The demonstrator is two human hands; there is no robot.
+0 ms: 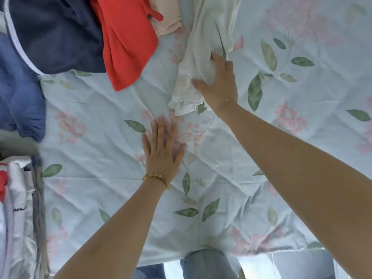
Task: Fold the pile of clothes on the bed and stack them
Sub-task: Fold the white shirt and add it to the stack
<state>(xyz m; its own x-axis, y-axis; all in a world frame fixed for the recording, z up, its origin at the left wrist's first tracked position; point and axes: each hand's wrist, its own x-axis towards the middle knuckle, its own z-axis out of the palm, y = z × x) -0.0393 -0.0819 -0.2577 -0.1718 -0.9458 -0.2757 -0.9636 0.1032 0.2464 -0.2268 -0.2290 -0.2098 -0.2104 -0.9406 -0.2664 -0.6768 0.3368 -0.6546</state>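
Two hands: right hand (216, 83) grips white garment (203, 55); left hand (164, 148) flat, fingers straight, on bedsheet (281, 137).

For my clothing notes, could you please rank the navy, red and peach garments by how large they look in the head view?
1. Navy garment, largest.
2. Red garment.
3. Peach garment, smallest.
All run past the top edge or overlap, so true sizes are unsure.

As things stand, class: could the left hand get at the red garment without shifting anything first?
Probably yes. The left hand lies flat and free on the bedsheet, and only bare sheet lies between it and the red garment, whose lower corner hangs free. The right hand is off to the side, on the white garment.
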